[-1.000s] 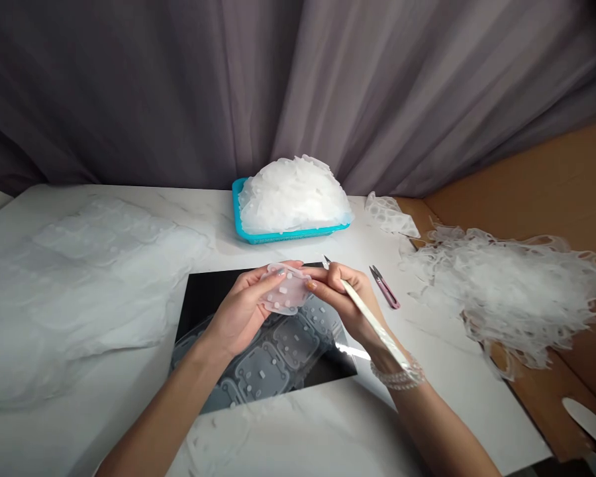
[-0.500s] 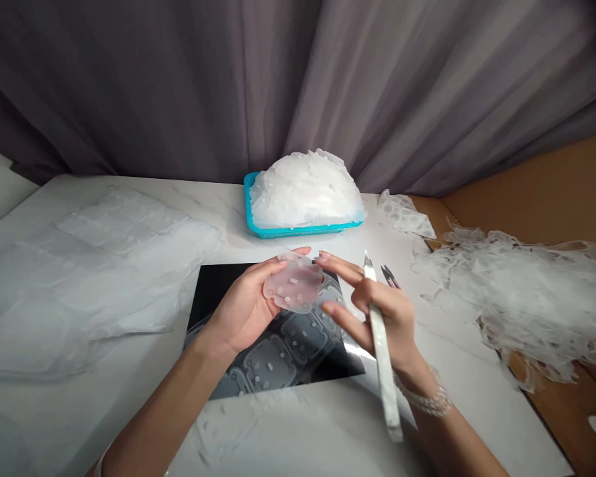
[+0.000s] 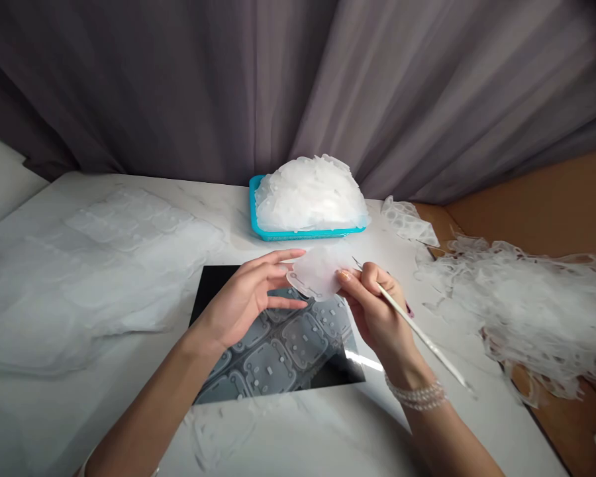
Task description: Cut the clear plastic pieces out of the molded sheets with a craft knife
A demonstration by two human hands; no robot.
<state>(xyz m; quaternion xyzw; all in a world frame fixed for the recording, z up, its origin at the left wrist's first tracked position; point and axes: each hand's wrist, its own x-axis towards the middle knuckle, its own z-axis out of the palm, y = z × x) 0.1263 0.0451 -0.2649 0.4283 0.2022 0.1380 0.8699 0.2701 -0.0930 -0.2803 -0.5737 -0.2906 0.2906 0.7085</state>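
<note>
A thin, translucent rounded piece [image 3: 315,273] with small slots along its edge is held above a black mat. My right hand [image 3: 377,305] pinches its right edge between thumb and finger. The same hand also keeps a slim white pen-shaped tool [image 3: 422,334] with a dark pointed tip, slanting down to the right. My left hand [image 3: 248,291] has its fingers spread at the piece's left edge; whether they touch it I cannot tell. On the black mat [image 3: 211,285] lies a translucent sheet [image 3: 273,364] of similar rounded shapes with small holes and raised bits.
Behind the mat stands a blue basket [image 3: 302,235] heaped with translucent pieces [image 3: 312,192]. Stacked translucent sheets [image 3: 94,278] cover the left side. Cut-out scraps [image 3: 521,298] pile over a cardboard box [image 3: 536,199] at right. Tweezers [image 3: 409,309] are partly hidden behind my right hand.
The piece has passed from my left hand into my right hand and turned, moving slightly right. My left fingers have spread apart. The white tool has swung from near upright to a slant.
</note>
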